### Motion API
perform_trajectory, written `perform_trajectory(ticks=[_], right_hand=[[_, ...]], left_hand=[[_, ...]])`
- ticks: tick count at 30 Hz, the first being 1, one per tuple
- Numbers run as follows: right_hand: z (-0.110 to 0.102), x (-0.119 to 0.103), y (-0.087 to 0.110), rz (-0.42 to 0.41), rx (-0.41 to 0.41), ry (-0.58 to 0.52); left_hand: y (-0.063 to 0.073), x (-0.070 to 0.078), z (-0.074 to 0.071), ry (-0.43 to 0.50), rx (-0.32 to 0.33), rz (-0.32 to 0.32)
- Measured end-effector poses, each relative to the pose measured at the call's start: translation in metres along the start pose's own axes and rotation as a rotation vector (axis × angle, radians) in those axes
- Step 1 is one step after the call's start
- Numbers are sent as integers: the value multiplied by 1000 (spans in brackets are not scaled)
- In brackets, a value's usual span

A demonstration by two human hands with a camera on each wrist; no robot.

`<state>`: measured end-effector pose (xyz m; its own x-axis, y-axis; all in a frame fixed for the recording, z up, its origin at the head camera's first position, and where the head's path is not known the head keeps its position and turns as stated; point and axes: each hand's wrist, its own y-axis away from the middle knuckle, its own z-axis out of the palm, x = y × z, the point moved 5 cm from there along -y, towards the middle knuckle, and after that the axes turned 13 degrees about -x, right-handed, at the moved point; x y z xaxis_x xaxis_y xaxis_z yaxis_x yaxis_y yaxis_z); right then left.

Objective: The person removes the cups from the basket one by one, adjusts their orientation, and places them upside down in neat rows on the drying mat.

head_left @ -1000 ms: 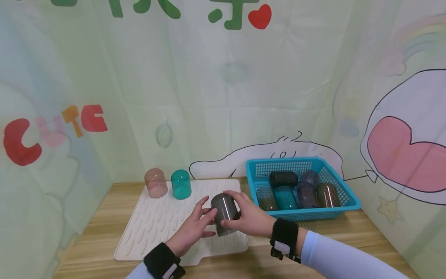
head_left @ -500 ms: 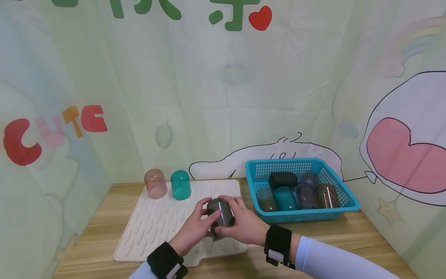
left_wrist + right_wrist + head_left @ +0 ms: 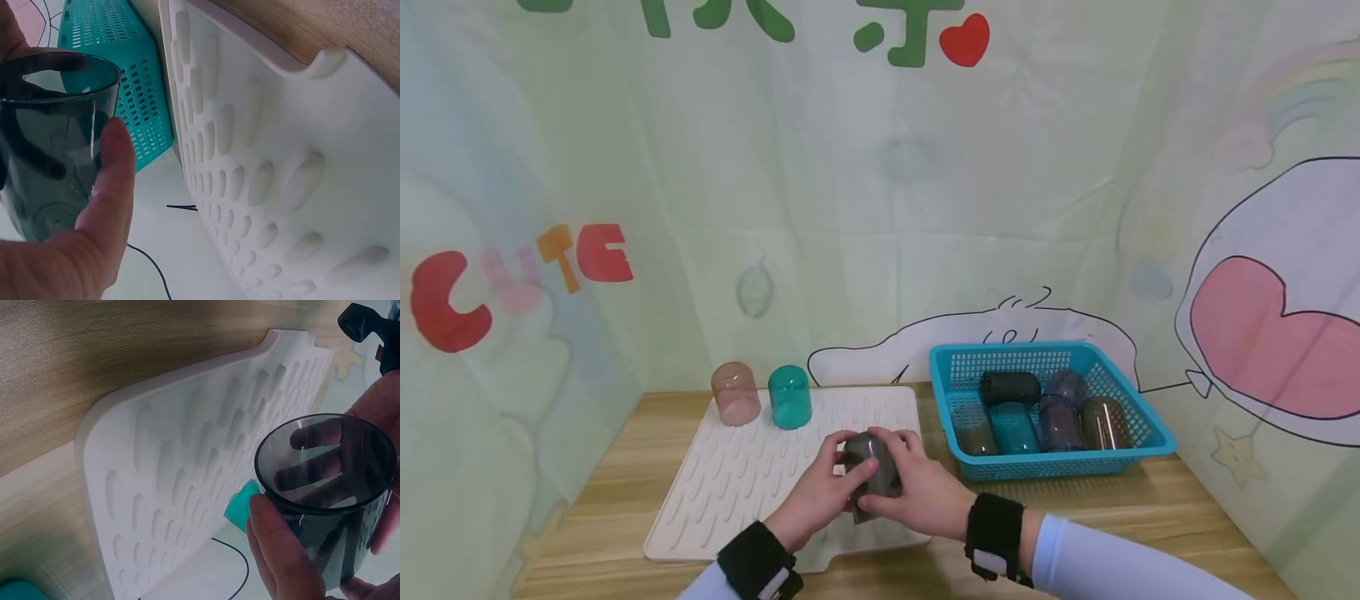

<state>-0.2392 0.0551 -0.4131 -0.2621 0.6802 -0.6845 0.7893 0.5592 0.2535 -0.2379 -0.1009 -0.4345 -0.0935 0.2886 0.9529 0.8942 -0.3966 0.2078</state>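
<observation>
A dark grey see-through cup (image 3: pixel 874 479) is held between both hands above the white ridged mat (image 3: pixel 730 492). My left hand (image 3: pixel 823 492) grips its left side, with the thumb across the near face. On the other side my right hand (image 3: pixel 925 492) holds it with curled fingers and thumb. In the left wrist view the grey cup (image 3: pixel 53 144) shows its open rim, and fingers behind show through the wall. The cup (image 3: pixel 328 487) also has its rim toward the camera in the right wrist view. Upside down at the mat's back stand a pink cup (image 3: pixel 736 394) and a teal cup (image 3: pixel 790 397).
A blue plastic basket (image 3: pixel 1060 463) stands at the right on the wooden table (image 3: pixel 1120 517). Several tinted cups lie in it, among them a black cup (image 3: pixel 1011 388) and a brown cup (image 3: pixel 1106 422). A printed cloth (image 3: pixel 850 208) encloses the table behind and at the sides.
The grey cup has tilted and come slightly lower and nearer. My left hand has closed round its side, while the right hand keeps its hold.
</observation>
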Motion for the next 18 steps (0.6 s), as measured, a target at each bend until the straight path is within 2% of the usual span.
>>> perform_trajectory(ticks=[6,18], right_hand=[[1,1,-1,-21,8,22],[-6,1,1,-60,30,44]], left_hand=[[-1,-4,-2,-27,14,17],[-3,-6,-8,-164,78,96]])
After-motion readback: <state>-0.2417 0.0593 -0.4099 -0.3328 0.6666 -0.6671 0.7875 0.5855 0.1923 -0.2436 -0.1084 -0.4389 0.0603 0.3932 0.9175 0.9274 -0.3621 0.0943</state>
